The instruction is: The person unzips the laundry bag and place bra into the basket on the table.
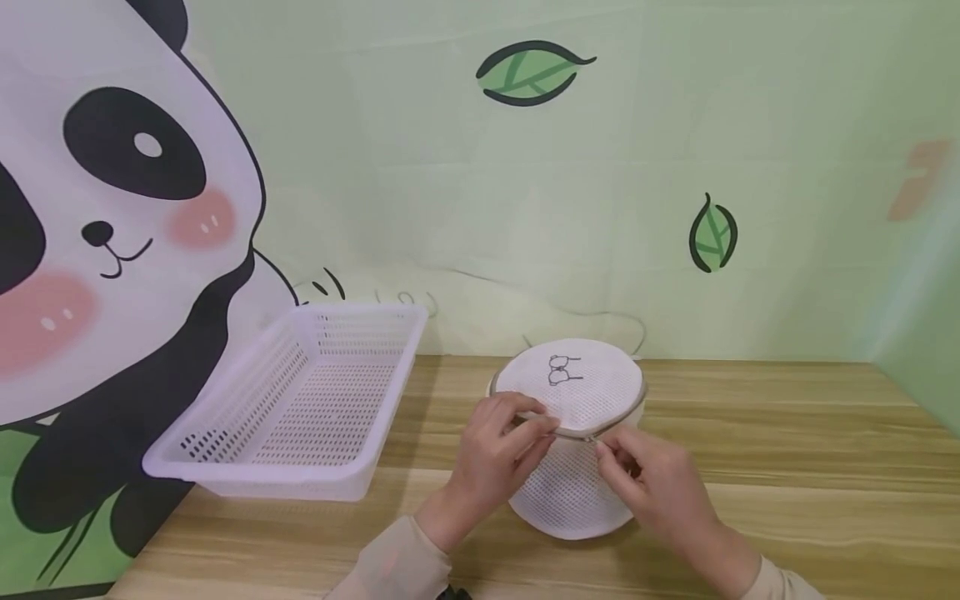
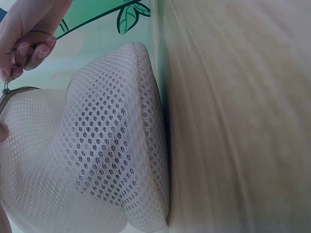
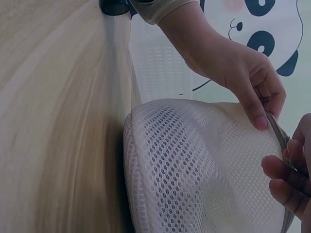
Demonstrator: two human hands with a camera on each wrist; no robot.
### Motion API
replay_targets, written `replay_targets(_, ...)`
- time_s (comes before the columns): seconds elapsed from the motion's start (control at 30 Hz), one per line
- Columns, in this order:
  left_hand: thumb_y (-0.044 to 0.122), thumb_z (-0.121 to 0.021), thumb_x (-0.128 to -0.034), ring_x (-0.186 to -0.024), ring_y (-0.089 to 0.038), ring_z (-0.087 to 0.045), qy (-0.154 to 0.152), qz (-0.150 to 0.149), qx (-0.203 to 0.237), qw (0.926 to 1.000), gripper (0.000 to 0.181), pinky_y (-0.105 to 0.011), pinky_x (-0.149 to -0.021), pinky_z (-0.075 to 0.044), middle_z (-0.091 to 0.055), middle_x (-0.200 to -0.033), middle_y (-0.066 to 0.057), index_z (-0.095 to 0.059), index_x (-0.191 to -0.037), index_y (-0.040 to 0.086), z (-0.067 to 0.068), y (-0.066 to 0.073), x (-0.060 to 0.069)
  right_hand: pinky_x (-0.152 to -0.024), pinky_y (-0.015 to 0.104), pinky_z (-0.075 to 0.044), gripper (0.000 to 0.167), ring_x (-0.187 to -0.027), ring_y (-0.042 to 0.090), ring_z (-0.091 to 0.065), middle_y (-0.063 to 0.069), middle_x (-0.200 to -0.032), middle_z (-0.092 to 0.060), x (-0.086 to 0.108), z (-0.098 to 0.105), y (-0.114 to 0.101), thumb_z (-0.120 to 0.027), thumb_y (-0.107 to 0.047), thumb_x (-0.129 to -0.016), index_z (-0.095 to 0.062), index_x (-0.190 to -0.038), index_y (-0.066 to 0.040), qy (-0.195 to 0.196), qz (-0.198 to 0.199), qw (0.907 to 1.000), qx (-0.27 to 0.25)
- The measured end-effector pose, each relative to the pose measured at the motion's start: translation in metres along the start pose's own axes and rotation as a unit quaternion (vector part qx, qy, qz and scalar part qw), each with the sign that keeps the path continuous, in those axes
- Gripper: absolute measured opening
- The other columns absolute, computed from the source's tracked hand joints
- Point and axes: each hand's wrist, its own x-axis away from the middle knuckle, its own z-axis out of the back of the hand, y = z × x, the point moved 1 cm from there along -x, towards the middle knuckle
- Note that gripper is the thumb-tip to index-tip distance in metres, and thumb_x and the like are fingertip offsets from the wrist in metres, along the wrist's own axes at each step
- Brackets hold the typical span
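LH (image 1: pixel 497 448) grips mesh bag (image 1: pixel 572 496), RH (image 1: pixel 663 483) zip (image 1: pixel 590 437); inside unclear

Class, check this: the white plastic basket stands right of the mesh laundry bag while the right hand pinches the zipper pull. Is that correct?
The side is wrong: the head view shows the white plastic basket standing left of the mesh laundry bag. The right hand does pinch the zipper pull.

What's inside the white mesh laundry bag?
Darker patches show through the side of the mesh laundry bag in both wrist views; contents or shadow, can't tell. The lid hides the interior from above.
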Motion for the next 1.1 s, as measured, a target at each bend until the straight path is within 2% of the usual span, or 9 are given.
replay_targets(0.47, 0.018, -0.074, -0.08, -0.088, -0.015, -0.063, 0.007, -0.002, -0.006, 1.0, 0.009, -0.027, -0.075, -0.05, -0.066, -0.094, -0.001, -0.072, -0.088, 0.016, 0.0032, -0.0025, -0.0009, -0.05, 0.007, -0.038, 0.02, -0.058, -0.009, -0.041, -0.015, -0.061, -0.05, -0.0028, 0.0015, 0.001, -0.068, 0.002, -0.073, -0.059, -0.072, -0.016, 0.005, 0.002, 1.0, 0.007)
replay_targets(0.67, 0.016, -0.074, -0.0793, -0.087, -0.016, -0.063, 0.011, -0.004, 0.001, 0.9999, 0.01, -0.028, -0.074, -0.05, -0.065, -0.094, -0.001, -0.071, -0.089, 0.014, 0.0033, -0.0038, -0.0009, -0.05, 0.007, -0.039, 0.02, -0.058, -0.009, -0.041, -0.015, -0.061, -0.049, -0.0028, 0.0036, 0.0015, -0.068, 0.002, -0.075, -0.059, -0.072, -0.015, 0.0, -0.012, 0.9999, 0.009)
replay_targets(1.1, 0.015, -0.073, -0.0817, -0.087, -0.016, -0.062, 0.007, 0.007, 0.015, 0.9998, 0.009, -0.029, -0.078, -0.051, -0.065, -0.095, -0.002, -0.07, -0.09, 0.013, 0.0021, -0.0079, 0.0018, -0.05, 0.007, -0.04, 0.02, -0.058, -0.009, -0.043, -0.014, -0.06, -0.052, -0.0028, 0.006, 0.0081, -0.068, 0.004, -0.073, -0.06, -0.07, -0.014, 0.022, -0.013, 0.9996, 0.007)
